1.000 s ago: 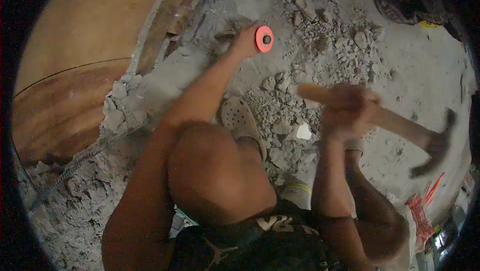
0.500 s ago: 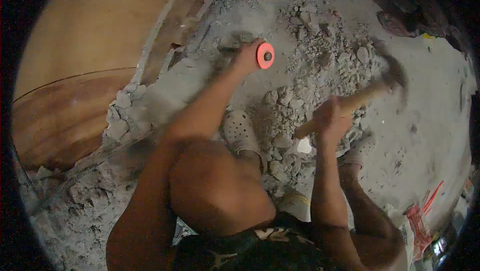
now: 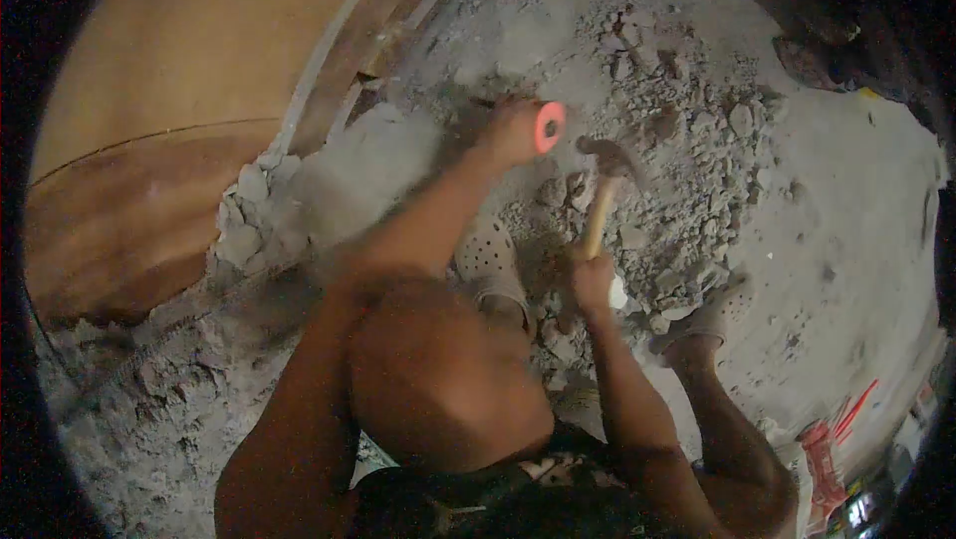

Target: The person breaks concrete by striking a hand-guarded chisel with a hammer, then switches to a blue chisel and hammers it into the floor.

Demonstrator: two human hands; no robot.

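My left hand (image 3: pixel 512 131) is closed around a chisel (image 3: pixel 550 128). Its round pink-red hand guard and dark striking end face me, while its tip is hidden behind my hand. In my right hand (image 3: pixel 594 282) I grip the wooden handle of a claw hammer (image 3: pixel 600 210). The hammer's dark, slightly blurred head is a short way right of the chisel's end, apart from it. Broken rubble (image 3: pixel 687 190) lies beneath and to the right of the hammer.
A brown wooden panel (image 3: pixel 189 51) with a chipped edge stands at the left. My feet, in pale perforated clogs (image 3: pixel 488 258), are among the debris. Grey dusty floor (image 3: pixel 846 230) extends to the right. Red and clear plastic packaging (image 3: pixel 823 464) lies at the lower right.
The hammer has swung left from the far right, its head coming close to the chisel. My right hand has moved left and slightly down. The chisel stays in my left hand.
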